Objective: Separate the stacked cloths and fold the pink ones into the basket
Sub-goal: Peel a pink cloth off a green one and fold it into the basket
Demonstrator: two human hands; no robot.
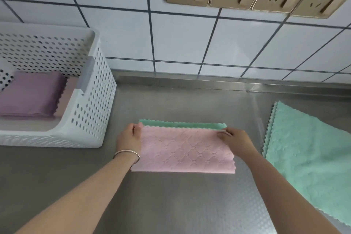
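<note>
- In the lower half of the frame two bare forearms reach forward over the embossed stainless-steel counter (171, 205); the left wrist wears a thin silver bangle (126, 153).
- At centre frame lies the pale pink waffle-textured cloth with scalloped edges (186, 152), apparently folded in half, its folded edge nearest the camera.
- The left hand (130, 136) pinches the pink cloth's far left corner between thumb and fingers; the right hand (234, 139) pinches its far right corner the same way. Both hands are closed narrowly on the fabric.
- Just beyond the pink cloth's far edge a strip of a mint-green scalloped cloth (182, 124) shows from underneath, so this pair looks not yet separated.
- At the right edge a pile of mint-green fluffy cloths (307, 150) lies flat on the counter, well apart from the hands; these seem already set aside.
- At the upper left the white perforated plastic basket (91, 104) holds a folded mauve cloth (32, 95) with a paler pink folded one (66, 97) beside it, partly hidden by the basket wall.
- Judged from this, the task is well along: some folded cloths are stored, and the pink cloth in hand needs its fold finished and a move to the basket.
</note>
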